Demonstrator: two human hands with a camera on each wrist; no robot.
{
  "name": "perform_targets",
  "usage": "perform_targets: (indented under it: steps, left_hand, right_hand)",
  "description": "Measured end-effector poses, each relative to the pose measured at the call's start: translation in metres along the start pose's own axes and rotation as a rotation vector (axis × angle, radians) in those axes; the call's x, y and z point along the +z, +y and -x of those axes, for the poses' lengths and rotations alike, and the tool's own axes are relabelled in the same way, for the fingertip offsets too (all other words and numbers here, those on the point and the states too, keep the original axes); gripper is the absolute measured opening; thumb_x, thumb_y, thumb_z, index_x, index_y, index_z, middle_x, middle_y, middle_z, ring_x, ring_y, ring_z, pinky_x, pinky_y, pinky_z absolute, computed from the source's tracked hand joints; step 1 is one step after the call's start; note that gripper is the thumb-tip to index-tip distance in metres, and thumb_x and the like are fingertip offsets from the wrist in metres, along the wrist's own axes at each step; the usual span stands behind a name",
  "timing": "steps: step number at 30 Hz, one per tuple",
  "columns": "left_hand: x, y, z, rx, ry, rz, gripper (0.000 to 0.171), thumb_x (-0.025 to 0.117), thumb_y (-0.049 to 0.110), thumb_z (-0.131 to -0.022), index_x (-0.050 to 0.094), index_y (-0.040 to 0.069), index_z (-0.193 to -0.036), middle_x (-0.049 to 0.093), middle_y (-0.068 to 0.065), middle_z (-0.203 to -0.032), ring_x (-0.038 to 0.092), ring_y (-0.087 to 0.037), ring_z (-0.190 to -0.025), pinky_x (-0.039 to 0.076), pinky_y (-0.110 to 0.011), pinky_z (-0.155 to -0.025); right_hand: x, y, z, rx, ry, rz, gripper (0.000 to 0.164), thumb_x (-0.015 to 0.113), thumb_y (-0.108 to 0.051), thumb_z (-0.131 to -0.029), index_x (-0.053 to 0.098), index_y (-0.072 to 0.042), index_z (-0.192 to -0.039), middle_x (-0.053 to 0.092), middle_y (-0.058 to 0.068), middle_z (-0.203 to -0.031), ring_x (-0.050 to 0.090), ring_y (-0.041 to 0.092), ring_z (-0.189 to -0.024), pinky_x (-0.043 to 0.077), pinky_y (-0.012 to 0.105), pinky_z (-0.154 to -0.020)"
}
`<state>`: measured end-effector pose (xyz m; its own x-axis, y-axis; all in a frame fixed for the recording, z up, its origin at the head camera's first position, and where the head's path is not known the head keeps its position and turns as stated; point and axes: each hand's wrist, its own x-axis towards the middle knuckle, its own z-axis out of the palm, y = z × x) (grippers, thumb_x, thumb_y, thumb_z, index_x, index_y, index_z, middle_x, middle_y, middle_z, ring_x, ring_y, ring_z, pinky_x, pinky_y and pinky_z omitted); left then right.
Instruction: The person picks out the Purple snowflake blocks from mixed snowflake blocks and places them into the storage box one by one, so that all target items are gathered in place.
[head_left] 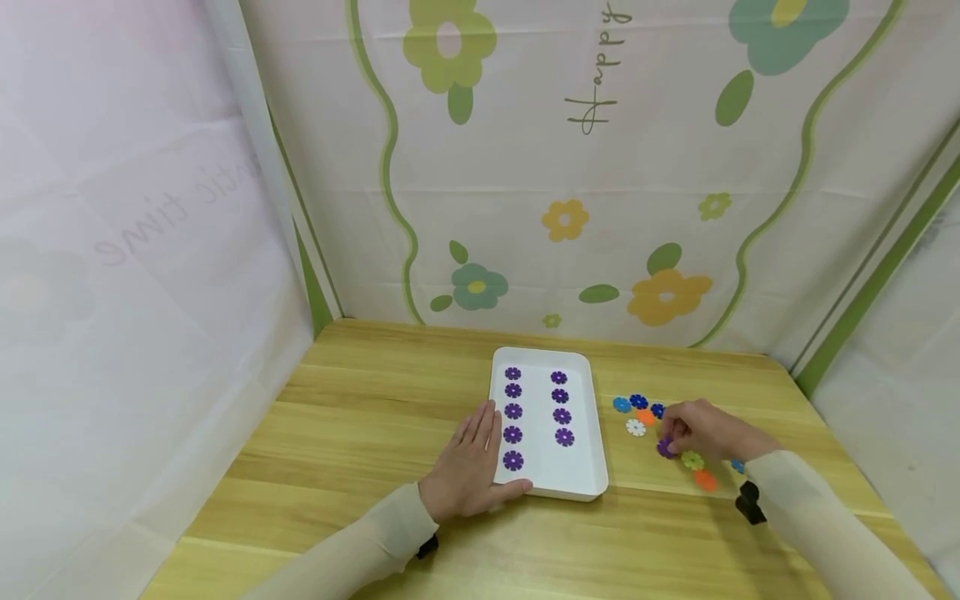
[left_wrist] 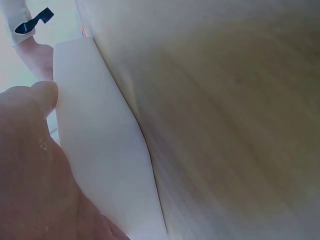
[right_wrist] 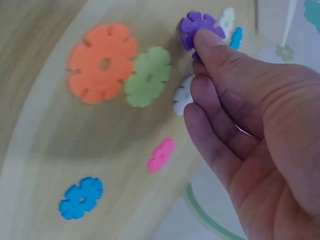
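Note:
My right hand (head_left: 705,429) pinches a purple flower-shaped plastic disc (right_wrist: 200,27) between thumb and finger, over the loose discs right of the tray. With straight fingers along its left side and the thumb at its near left corner, my left hand (head_left: 471,467) rests against the white tray (head_left: 551,479). Inside the tray lie two columns of purple discs, the left column (head_left: 513,412) longer than the right one (head_left: 562,416). In the left wrist view the thumb (left_wrist: 46,95) touches the tray's outer wall.
Near the right hand lie a green disc (head_left: 692,460), an orange disc (head_left: 705,480), a white disc (head_left: 636,427) and several blue ones (head_left: 638,402). A pink disc (right_wrist: 161,156) shows in the right wrist view. Printed cloth (head_left: 525,167) hangs behind the wooden table (head_left: 360,400).

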<state>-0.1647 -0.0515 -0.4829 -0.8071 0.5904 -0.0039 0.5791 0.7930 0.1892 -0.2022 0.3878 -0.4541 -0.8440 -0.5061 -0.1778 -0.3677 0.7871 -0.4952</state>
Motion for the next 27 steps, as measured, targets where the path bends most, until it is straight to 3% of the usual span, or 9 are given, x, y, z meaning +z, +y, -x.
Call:
perform_targets:
  steps: [7,14,27]
  left_hand:
    - [0.001,0.0,-0.001,0.006,0.007,-0.022,0.111,0.038,0.081,-0.099,0.019,-0.007,-0.166,0.01,-0.027,-0.176,0.015,-0.04,-0.165,0.024,-0.051,-0.133]
    - [0.0,0.002,0.0,-0.004,0.0,-0.028,0.111,0.038,0.08,-0.099,0.018,-0.007,-0.166,0.009,-0.027,-0.176,0.013,-0.04,-0.165,0.022,-0.051,-0.133]
    - [0.003,0.0,0.0,0.017,0.023,-0.026,0.111,0.039,0.08,-0.1,0.02,-0.009,-0.165,0.01,-0.029,-0.175,0.014,-0.042,-0.164,0.023,-0.054,-0.133]
  right_hand:
    - [-0.017,-0.018,-0.005,-0.074,-0.001,0.037,0.016,0.069,-0.002,-0.1,0.072,-0.013,-0.088,0.07,-0.003,-0.083,0.051,0.001,-0.067,0.047,0.022,-0.06]
    - [-0.034,-0.054,-0.017,-0.095,-0.041,0.03,0.017,0.067,-0.005,-0.102,0.073,-0.014,-0.089,0.072,-0.004,-0.084,0.055,0.003,-0.069,0.05,0.022,-0.06]
    - [-0.029,-0.117,-0.063,-0.188,-0.132,0.087,0.015,0.069,-0.006,-0.101,0.075,-0.012,-0.089,0.074,-0.002,-0.084,0.055,0.004,-0.069,0.049,0.021,-0.064]
